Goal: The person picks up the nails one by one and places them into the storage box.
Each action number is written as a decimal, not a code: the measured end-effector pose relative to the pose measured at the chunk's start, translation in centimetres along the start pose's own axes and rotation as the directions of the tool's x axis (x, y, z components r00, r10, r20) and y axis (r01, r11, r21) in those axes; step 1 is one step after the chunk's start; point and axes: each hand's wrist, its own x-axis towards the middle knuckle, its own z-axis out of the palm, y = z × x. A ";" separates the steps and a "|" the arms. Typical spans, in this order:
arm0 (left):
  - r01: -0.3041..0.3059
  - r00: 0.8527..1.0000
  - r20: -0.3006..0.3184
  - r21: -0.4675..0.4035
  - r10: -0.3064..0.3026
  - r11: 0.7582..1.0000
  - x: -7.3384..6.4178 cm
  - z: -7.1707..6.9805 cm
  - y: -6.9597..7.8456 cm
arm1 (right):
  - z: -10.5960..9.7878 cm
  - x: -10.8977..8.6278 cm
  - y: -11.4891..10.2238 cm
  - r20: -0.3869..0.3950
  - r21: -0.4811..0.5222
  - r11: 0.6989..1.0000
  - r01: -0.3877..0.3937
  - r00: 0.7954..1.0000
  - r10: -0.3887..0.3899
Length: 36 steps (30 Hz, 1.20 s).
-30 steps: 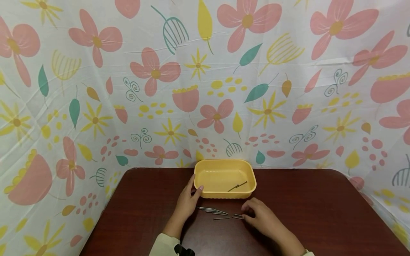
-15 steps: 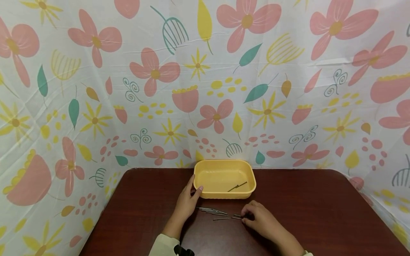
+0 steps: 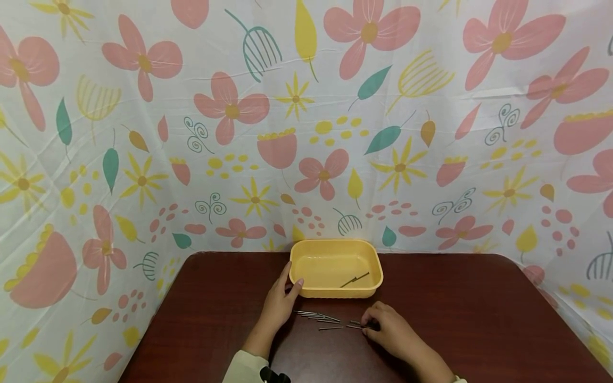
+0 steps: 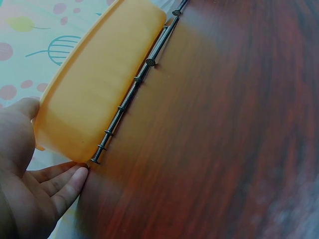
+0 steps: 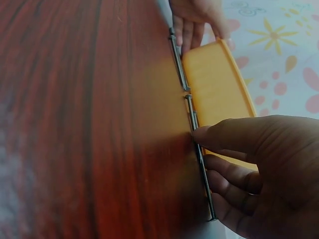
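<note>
A yellow plastic tray (image 3: 330,293) stands at the back of the table with a few dark nails (image 3: 355,279) inside. My left hand (image 3: 279,299) grips its left end, thumb at the rim and fingers low against the outer wall. In front of the tray lie several loose metal nails (image 3: 313,315), their flat heads showing in the left wrist view. Right of that group, my right hand (image 3: 394,331) has its fingers curled at a smaller cluster of nails (image 3: 355,326). The right wrist view shows its thumb and fingers pinching a long nail (image 5: 206,181) close to the tabletop.
The dark red wooden table (image 3: 230,287) has rounded back corners. A floral cloth (image 3: 330,213) hangs right behind the tray and along both sides. A black strap (image 3: 275,375) sits at the left sleeve (image 3: 244,367).
The right hand's fingers have shifted slightly and drawn closer together at the small cluster of nails. The left hand and the tray stay where they were.
</note>
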 end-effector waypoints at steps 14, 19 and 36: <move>-0.006 1.000 0.000 0.003 0.006 1.000 0.1 -0.1 0.1 | 0.2 0.1 0.2 -0.003 -0.008 1.000 -0.023 1.000 0.023; -0.005 1.000 0.004 0.003 0.005 1.000 0.1 0.0 0.0 | 0.2 0.0 0.0 -0.008 -0.023 0.999 -0.033 0.999 0.033; 0.000 1.000 0.012 -0.005 0.000 1.000 0.1 0.0 0.0 | 0.4 -0.2 -0.1 -0.057 -0.053 0.998 -0.016 0.998 0.013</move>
